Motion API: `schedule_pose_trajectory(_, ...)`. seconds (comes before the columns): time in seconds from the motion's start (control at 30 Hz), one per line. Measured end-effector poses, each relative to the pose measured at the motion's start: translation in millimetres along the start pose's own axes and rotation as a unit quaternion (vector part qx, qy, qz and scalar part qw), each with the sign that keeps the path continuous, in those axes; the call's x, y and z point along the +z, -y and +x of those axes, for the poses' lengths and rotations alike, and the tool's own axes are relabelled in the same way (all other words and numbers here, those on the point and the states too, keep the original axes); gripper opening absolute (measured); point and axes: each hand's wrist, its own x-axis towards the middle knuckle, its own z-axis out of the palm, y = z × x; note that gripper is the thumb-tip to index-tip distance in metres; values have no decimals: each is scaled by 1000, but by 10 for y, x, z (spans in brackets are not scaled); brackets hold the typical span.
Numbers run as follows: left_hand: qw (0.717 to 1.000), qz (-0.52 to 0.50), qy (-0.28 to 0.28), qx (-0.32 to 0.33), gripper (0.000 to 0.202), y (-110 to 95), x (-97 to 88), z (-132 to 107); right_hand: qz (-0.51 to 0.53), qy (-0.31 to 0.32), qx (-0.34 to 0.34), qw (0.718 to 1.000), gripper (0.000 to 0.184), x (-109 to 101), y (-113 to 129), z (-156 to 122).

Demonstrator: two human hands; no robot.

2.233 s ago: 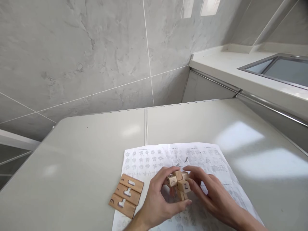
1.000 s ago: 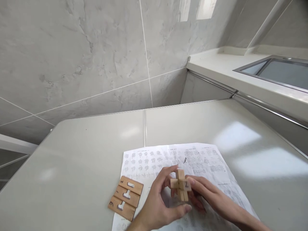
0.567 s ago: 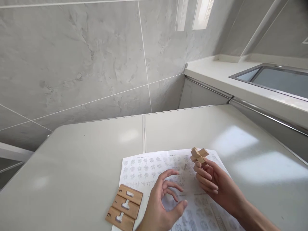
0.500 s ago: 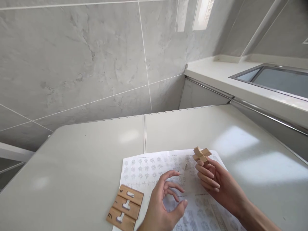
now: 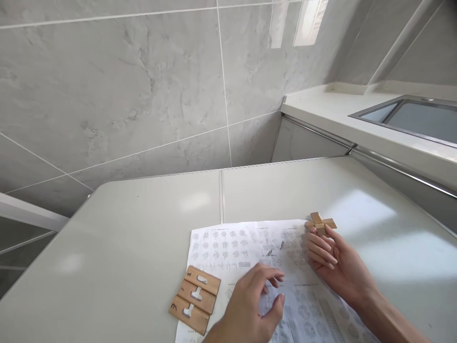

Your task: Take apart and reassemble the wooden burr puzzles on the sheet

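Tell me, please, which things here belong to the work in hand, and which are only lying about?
Belonging, apparently:
wooden burr puzzle, held in the right hand
printed sheet, spread beneath the left hand, perhaps for reference

Probably just lying about:
three numbered slotted wooden plates, touched by neither hand

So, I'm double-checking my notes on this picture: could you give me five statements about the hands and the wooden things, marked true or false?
1. The right hand holds the wooden cross. True.
2. The left hand grips a plate. False: the left hand shows nothing in its grasp.
3. There are three plates, each with a slot. True.
4. The plates lie wholly clear of the sheet. False: they overlap the left edge of the sheet.
5. The two hands are apart. True.
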Motion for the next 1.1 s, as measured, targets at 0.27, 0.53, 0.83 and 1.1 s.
schedule_pose_trajectory(0.27,929,325,-176,-8,37,11,-31,-383,-147,24,50,988,31,-14,-180,-90)
schedule_pose_trajectory(0.53,819,468,-308,-120,56,380,-208,-898,-152,29,69,986,40,-63,-196,-77)
schedule_pose_trajectory(0.83,833,431,-311,-153,68,433,-396,-891,-155,39,73,984,39,-68,-197,-61)
schedule_pose_trajectory(1.1,825,462,-297,-134,63,449,-628,-904,-161,46,81,983,40,-53,-190,-54)
